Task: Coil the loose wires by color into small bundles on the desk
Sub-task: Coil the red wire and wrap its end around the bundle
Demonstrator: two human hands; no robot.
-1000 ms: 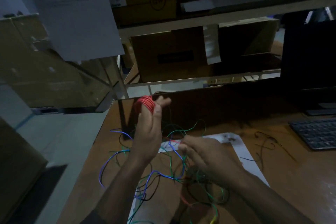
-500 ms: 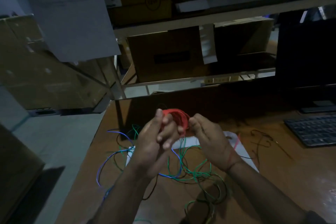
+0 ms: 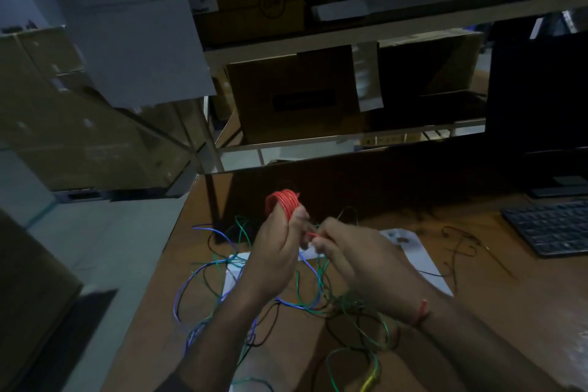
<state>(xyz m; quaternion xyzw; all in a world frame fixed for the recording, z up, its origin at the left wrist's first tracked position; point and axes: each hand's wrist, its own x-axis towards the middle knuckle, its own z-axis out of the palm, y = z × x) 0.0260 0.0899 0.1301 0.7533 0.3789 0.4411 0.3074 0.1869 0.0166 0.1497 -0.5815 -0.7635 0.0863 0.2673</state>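
Above the brown wooden table (image 3: 525, 312), the left hand (image 3: 273, 259) is closed around a tight coil of red insulated wire (image 3: 283, 202) wound over its fingertips, held up at about 12 o'clock from the tangle below. Just to its right, the right hand (image 3: 359, 267) pinches the short free end of the red wire (image 3: 313, 235) between thumb and fingers; a red thread band (image 3: 421, 312) circles that wrist. Beneath both hands, loose blue wires (image 3: 191, 283), green wires (image 3: 359, 312) and thin black wires (image 3: 270, 325) lie tangled on the table, partly over a white paper sheet (image 3: 423, 259). More black strands (image 3: 458, 242) lie at 3 o'clock, near a dark keyboard (image 3: 553, 227). Behind, brown cardboard boxes (image 3: 289, 95) fill a white metal shelf (image 3: 350, 32); the upper box carries a round printed logo (image 3: 273, 3), its lettering too dim to read.
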